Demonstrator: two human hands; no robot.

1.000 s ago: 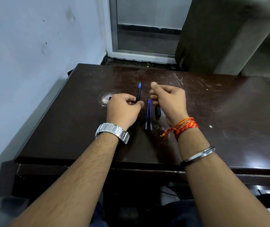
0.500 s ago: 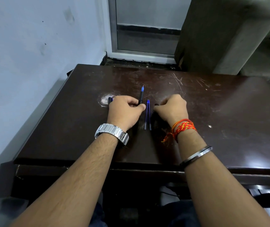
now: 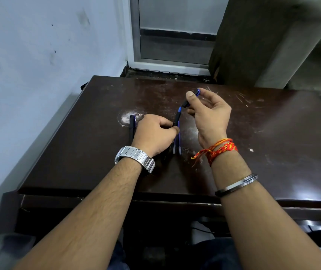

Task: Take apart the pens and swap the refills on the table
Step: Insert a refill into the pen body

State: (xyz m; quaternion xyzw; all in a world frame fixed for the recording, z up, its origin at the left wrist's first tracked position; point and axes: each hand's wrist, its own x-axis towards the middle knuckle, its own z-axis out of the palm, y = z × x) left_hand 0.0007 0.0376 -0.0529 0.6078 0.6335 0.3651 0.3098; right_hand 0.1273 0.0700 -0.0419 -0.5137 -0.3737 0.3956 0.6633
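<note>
pen barrel [image 3: 176, 120] sits pinched in the left hand [image 3: 153, 133] just above the counter [image 3: 272, 145]. the right hand [image 3: 210, 114] pinches a small black-and-blue pen piece [image 3: 196, 92]. two refills [image 3: 180, 147] lie beside. likely reassembly: next, line that piece up with the barrel's end.

Single head-worn wide-angle view, looking forward and down over the dark table [image 3: 272, 152]. Close range: both forearms [image 3: 97, 211] enter from the bottom edge, left hand [image 3: 153, 131] and right hand [image 3: 210, 115] sit mid-frame. Wall [image 3: 39, 55] fills the upper left, door frame [image 3: 134, 36] top centre, beyond the table's far edge.
</note>
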